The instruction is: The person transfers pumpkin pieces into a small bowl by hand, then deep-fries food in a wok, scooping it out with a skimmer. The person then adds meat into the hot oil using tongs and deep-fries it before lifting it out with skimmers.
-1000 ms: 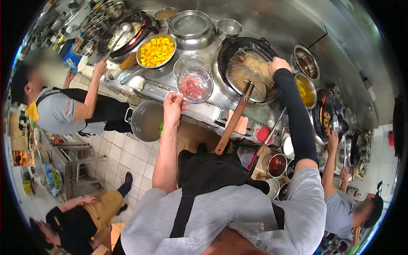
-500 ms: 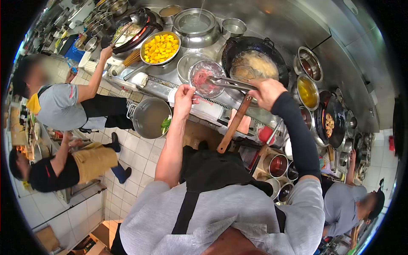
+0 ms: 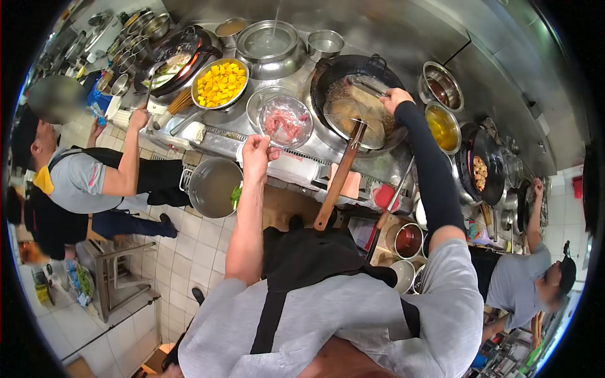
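Basically, biggest first: steel counter [image 3: 302, 82], with a black wok [image 3: 331, 74] set in it holding frothy, bubbling liquid [image 3: 373, 104], probably hot oil. A wire strainer [image 3: 353, 125] lies over the wok's near side, wooden handle [image 3: 340, 179] sticking out toward the person's apron [image 3: 312, 252]. Best to keep the body off that handle, since a bump could swing the strainer.

Next down, clear bowl [image 3: 306, 131] left of the wok, in front of a round metal vessel [image 3: 253, 104]; can't tell whether the two touch. Left hand [image 3: 256, 155] pinches the bowl's near rim between thumb and fingers. Thin-looking hold, so keep the bowl level and near the wok edge for a short carry.

Tongs [image 3: 372, 89]: right hand [image 3: 398, 99] closed around them, tips pointing down over the wok; too small to tell whether they dip in or hold anything. Letting pieces go low, spread out, should limit splash and clumping. Right forearm has a black sleeve [image 3: 435, 164] and passes beside the wok; left forearm is bare, so keep it back from spatter.

Smallest: raw pink meat pieces [image 3: 283, 125], loose in the clear bowl. Small pinches should separate more easily.
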Action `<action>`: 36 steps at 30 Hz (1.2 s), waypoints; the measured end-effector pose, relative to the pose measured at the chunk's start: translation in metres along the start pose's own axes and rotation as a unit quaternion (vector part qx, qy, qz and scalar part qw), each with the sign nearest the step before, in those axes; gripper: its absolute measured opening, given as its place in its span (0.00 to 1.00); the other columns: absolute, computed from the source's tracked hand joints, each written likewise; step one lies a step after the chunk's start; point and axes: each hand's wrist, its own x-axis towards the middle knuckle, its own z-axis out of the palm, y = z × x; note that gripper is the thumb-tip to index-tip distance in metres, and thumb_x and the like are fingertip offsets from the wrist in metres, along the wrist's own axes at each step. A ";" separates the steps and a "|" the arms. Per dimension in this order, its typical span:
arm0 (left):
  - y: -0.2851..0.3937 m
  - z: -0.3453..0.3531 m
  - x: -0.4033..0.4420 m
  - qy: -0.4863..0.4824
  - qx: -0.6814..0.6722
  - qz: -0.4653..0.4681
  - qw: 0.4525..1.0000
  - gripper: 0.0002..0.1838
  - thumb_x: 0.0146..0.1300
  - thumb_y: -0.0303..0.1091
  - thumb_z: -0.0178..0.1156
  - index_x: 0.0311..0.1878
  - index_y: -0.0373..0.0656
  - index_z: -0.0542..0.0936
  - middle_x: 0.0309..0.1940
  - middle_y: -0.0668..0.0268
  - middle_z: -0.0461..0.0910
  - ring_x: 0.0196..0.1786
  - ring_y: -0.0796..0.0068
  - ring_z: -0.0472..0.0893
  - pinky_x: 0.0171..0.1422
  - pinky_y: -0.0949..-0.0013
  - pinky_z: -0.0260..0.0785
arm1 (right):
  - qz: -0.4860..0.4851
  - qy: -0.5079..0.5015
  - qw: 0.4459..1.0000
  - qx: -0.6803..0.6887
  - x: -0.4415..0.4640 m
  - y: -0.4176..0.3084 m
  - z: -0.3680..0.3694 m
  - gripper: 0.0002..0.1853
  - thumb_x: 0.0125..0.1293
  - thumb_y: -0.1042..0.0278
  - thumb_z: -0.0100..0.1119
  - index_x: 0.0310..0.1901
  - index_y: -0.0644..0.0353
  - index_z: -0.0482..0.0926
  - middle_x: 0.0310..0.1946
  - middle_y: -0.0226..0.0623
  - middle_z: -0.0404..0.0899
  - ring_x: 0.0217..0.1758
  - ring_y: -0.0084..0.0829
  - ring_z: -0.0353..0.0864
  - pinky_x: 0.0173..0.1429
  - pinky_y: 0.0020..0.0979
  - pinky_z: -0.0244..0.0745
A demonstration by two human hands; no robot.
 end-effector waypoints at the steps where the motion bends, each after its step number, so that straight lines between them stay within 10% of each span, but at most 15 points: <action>1: -0.001 -0.002 -0.001 -0.002 -0.007 0.006 1.000 0.06 0.72 0.30 0.58 0.44 0.40 0.72 0.34 0.65 0.78 0.32 0.73 0.83 0.29 0.73 0.79 | 0.040 -0.004 0.999 -0.026 0.003 0.001 0.004 0.21 0.63 0.55 0.62 0.47 0.65 0.85 0.46 0.58 0.84 0.53 0.52 0.84 0.60 0.47 0.77; 4: 0.001 -0.009 -0.002 0.003 -0.027 0.017 0.999 0.05 0.73 0.31 0.58 0.43 0.44 0.73 0.34 0.68 0.80 0.32 0.74 0.84 0.30 0.75 0.73 | 0.115 0.003 0.991 -0.068 0.006 -0.017 -0.002 0.20 0.65 0.56 0.60 0.49 0.64 0.85 0.49 0.55 0.84 0.54 0.52 0.83 0.59 0.48 0.78; 11: 0.022 -0.001 -0.010 0.010 0.086 0.073 0.994 0.06 0.71 0.31 0.59 0.44 0.40 0.74 0.36 0.67 0.78 0.33 0.76 0.83 0.29 0.73 0.73 | -0.188 -0.027 0.977 -0.093 -0.115 -0.122 -0.091 0.14 0.63 0.62 0.61 0.44 0.63 0.80 0.39 0.53 0.84 0.44 0.53 0.85 0.49 0.50 0.81; 18: 0.012 0.011 0.001 -0.020 0.087 0.092 0.992 0.07 0.72 0.30 0.58 0.44 0.36 0.73 0.33 0.63 0.76 0.27 0.74 0.82 0.25 0.74 0.75 | -0.290 -0.071 0.946 -0.124 -0.131 -0.143 -0.085 0.13 0.62 0.63 0.62 0.40 0.66 0.78 0.35 0.53 0.83 0.41 0.53 0.86 0.46 0.48 0.82; 31: -0.003 0.024 0.007 -0.007 0.065 0.037 0.997 0.07 0.72 0.31 0.59 0.43 0.39 0.72 0.34 0.65 0.76 0.29 0.74 0.83 0.26 0.75 0.76 | -0.245 -0.017 0.969 -0.012 -0.145 -0.087 -0.086 0.13 0.66 0.61 0.59 0.42 0.64 0.81 0.29 0.56 0.83 0.38 0.56 0.84 0.46 0.52 0.79; 36: -0.007 0.027 0.010 -0.010 0.048 0.036 0.998 0.07 0.72 0.31 0.59 0.44 0.40 0.73 0.36 0.65 0.77 0.34 0.74 0.84 0.29 0.74 0.77 | -0.081 0.036 0.995 -0.049 -0.123 -0.017 -0.068 0.15 0.65 0.60 0.61 0.45 0.64 0.82 0.36 0.58 0.84 0.44 0.55 0.84 0.52 0.49 0.79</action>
